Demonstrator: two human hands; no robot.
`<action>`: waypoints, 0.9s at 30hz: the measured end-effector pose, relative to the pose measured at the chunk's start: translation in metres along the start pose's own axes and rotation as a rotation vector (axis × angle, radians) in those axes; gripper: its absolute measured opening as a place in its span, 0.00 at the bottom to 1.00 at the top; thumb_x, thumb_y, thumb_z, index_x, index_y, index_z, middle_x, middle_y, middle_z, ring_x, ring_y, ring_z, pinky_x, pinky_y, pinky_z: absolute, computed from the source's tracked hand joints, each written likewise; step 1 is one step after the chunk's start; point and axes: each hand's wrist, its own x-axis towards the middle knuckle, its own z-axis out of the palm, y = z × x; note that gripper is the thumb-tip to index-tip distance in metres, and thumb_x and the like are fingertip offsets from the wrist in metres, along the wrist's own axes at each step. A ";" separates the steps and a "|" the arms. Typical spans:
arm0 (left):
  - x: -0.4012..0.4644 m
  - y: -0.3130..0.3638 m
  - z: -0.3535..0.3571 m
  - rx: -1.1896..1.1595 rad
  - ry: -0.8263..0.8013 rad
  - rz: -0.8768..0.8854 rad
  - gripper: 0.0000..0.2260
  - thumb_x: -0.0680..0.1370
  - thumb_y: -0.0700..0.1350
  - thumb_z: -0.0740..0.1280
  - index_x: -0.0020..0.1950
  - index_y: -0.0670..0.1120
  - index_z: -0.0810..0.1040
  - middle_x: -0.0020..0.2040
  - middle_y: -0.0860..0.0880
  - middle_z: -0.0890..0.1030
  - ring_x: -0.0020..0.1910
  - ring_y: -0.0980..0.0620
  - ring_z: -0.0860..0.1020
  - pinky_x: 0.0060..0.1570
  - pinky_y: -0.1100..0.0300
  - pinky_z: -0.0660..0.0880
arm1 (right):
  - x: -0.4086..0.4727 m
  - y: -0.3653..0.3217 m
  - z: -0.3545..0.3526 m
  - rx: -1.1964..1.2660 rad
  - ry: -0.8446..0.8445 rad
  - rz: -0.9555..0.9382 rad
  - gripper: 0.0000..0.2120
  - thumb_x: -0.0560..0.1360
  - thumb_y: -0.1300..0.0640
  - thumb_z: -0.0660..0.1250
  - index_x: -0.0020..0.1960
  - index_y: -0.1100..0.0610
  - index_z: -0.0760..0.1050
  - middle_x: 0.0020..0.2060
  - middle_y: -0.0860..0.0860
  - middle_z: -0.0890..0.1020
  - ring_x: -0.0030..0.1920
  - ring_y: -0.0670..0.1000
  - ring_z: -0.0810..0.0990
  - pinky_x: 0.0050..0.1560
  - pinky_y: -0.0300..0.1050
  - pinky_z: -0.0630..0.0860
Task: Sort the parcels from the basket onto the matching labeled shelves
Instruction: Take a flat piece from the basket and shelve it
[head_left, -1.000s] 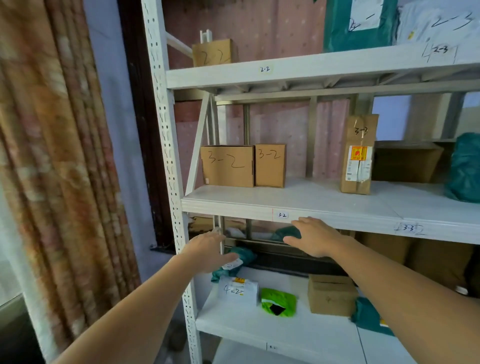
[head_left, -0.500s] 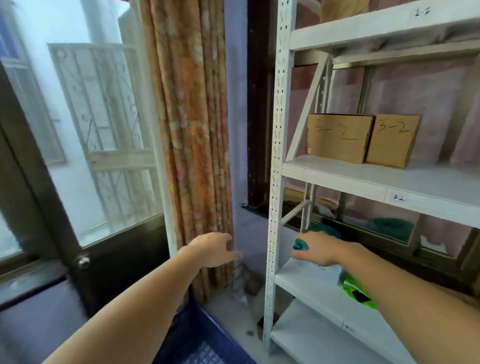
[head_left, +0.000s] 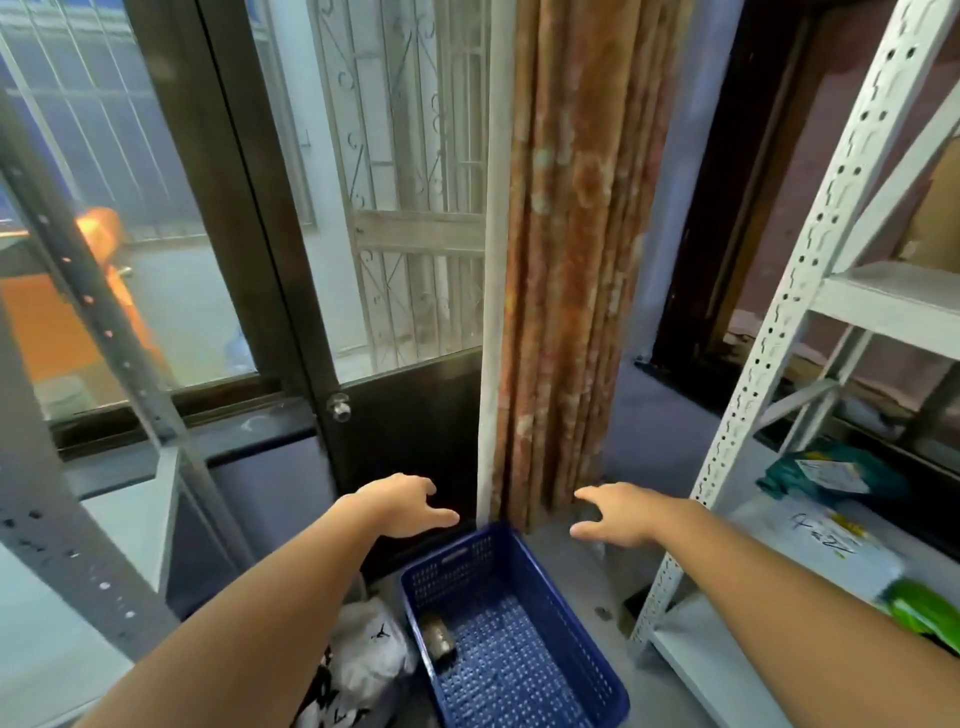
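Both hands, left hand (head_left: 400, 506) and right hand (head_left: 615, 514), hung empty with fingers loosely spread above the far rim of the blue basket (head_left: 511, 644); one small parcel (head_left: 436, 640) lay by its left wall, best reached straight down.

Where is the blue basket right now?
The blue basket sits on the floor at the bottom middle of the head view, below both hands, between a white bag on its left and the white shelf frame on its right.
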 end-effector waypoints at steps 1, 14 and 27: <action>0.005 -0.008 0.001 -0.001 -0.011 -0.009 0.38 0.76 0.71 0.63 0.80 0.51 0.65 0.76 0.48 0.71 0.73 0.46 0.72 0.70 0.51 0.70 | 0.008 -0.007 0.002 -0.002 -0.013 -0.003 0.39 0.78 0.32 0.60 0.82 0.48 0.54 0.80 0.53 0.62 0.77 0.57 0.64 0.73 0.55 0.66; 0.079 -0.036 0.029 -0.015 -0.130 -0.013 0.39 0.74 0.73 0.63 0.79 0.53 0.66 0.75 0.49 0.73 0.70 0.47 0.74 0.68 0.53 0.72 | 0.093 -0.021 0.027 0.071 -0.118 -0.010 0.39 0.78 0.32 0.59 0.82 0.48 0.55 0.80 0.53 0.62 0.77 0.57 0.64 0.73 0.55 0.66; 0.169 -0.023 0.059 -0.081 -0.231 -0.093 0.37 0.75 0.72 0.62 0.78 0.52 0.67 0.72 0.49 0.75 0.68 0.47 0.76 0.66 0.51 0.74 | 0.204 0.033 0.037 -0.002 -0.246 -0.074 0.37 0.79 0.34 0.59 0.81 0.52 0.57 0.79 0.55 0.64 0.77 0.57 0.64 0.73 0.55 0.65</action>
